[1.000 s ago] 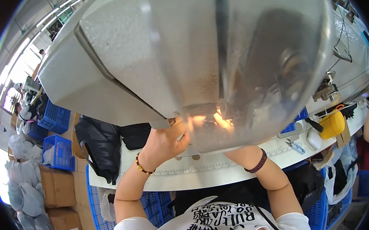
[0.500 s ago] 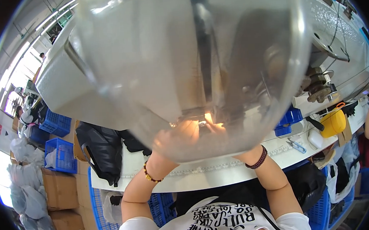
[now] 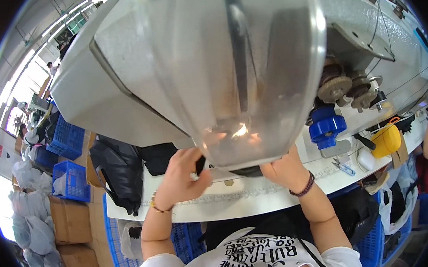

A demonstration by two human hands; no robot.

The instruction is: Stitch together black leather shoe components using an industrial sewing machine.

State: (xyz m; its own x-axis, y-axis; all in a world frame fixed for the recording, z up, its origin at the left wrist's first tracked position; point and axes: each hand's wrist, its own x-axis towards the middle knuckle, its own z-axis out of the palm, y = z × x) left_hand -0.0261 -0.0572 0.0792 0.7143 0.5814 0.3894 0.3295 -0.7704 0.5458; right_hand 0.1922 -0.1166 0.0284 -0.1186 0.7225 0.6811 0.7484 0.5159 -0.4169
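Observation:
A large pale sewing machine (image 3: 122,100) with a clear plastic guard (image 3: 290,93) fills the upper middle. Below it a black fabric piece (image 3: 249,171) lies on the white table, mostly hidden by the guard. My left hand (image 3: 180,178) is at the guard's left edge, fingers curled and thumb apart, with a dark part of the piece between them. My right hand (image 3: 286,170) grips the piece's right end, its fingertips partly behind the guard. A small lit spot glows through the plastic, and the needle area is blurred.
Black bags (image 3: 117,165) lie on the table's left. To the right are a blue knobbed part (image 3: 326,126), small blue-handled snips (image 3: 344,167) and a yellow container (image 3: 386,140). Blue baskets (image 3: 128,258) stand below the table edge. Cartons (image 3: 70,220) line the left floor; another person's arm shows far right.
My left hand has come out from behind the guard, toward the left. My right hand has drawn back slightly, and part of the black piece now shows below the guard. The view has shifted.

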